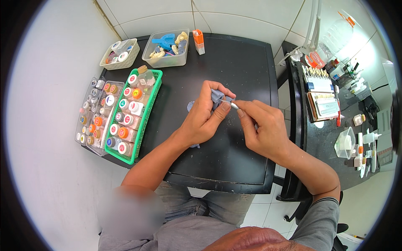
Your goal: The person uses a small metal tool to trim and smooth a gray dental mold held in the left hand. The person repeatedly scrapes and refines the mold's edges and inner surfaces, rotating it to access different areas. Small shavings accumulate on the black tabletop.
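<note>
Over the middle of the black table, my left hand [203, 123] is closed around a grey-blue dental model piece [216, 96], its thumb and fingers on either side. My right hand [266, 127] pinches a slim, pale-handled tool [234, 106]. The tool's end meets the model piece or lies right by it; my fingers hide the exact contact and the tip's shape. Partly behind my left wrist, a blue-grey lump [190, 106] rests on the table. Pale crumbs are scattered below my hands.
A green basket [158, 85] of capped jars and a clear tray [78, 121] of small bottles stand left. Behind are a cream basket [104, 65], a clear tub [167, 62] with dental models and a blue impression tray, and an orange box [198, 42]. A cluttered side desk [310, 146] stands right.
</note>
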A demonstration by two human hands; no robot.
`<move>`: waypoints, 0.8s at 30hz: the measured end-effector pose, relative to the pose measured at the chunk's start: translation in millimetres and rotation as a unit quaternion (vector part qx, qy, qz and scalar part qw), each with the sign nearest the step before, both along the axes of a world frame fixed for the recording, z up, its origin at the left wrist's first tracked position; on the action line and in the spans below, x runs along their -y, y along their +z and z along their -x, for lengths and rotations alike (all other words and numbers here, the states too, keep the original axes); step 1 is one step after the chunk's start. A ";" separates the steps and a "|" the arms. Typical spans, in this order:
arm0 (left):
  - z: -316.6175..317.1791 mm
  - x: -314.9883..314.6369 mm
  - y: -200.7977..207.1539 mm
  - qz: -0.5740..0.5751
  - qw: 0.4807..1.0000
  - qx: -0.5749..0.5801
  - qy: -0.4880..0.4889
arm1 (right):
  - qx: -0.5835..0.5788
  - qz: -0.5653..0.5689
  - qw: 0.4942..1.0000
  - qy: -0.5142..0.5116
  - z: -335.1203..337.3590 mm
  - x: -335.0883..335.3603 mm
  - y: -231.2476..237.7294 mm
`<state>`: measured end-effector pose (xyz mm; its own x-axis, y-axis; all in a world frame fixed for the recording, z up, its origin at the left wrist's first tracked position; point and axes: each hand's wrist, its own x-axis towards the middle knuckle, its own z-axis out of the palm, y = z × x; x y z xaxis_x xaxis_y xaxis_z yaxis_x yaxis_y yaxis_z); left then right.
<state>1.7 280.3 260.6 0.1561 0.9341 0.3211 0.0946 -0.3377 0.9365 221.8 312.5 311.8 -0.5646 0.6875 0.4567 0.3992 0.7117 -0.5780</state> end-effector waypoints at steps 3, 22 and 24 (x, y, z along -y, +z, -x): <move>0.0 -0.5 -1.0 0.002 1.000 -0.004 0.001 | -0.001 -0.002 1.000 0.000 -0.4 -0.8 -1.0; -13.7 -4.3 1.2 -0.001 0.999 -0.024 0.034 | 0.034 -0.043 0.998 -0.018 -12.4 -3.4 -2.2; -13.0 -5.5 0.8 0.002 0.999 -0.023 0.028 | 0.026 -0.035 0.999 -0.015 -13.0 -2.9 -0.6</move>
<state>14.8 285.8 261.4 0.1172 0.9433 0.3105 0.1565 -0.3263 0.9322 234.8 315.4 311.2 -0.5686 0.6717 0.4748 0.4484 0.7370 -0.5057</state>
